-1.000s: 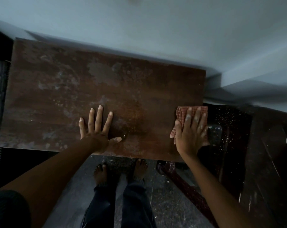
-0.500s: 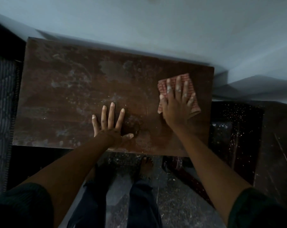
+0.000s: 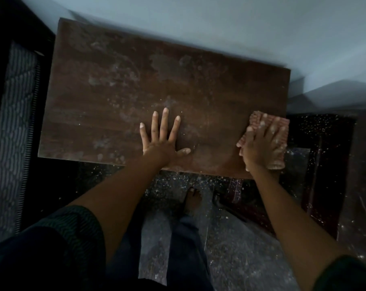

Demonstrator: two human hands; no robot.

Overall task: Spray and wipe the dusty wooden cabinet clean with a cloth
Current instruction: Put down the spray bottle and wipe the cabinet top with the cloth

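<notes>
I see the dusty cabinet top against a pale wall; left hand spread flat, right hand flat, pressing the cloth.

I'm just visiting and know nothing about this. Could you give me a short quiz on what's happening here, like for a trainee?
1. True or false: the left hand lies flat, fingers spread, on the cabinet.
2. Where is the right hand working? A) far left corner B) near right corner C) on the floor
3. Fill in: under the right hand lies a reddish ____.
Key: 1 true; 2 B; 3 cloth.
</notes>
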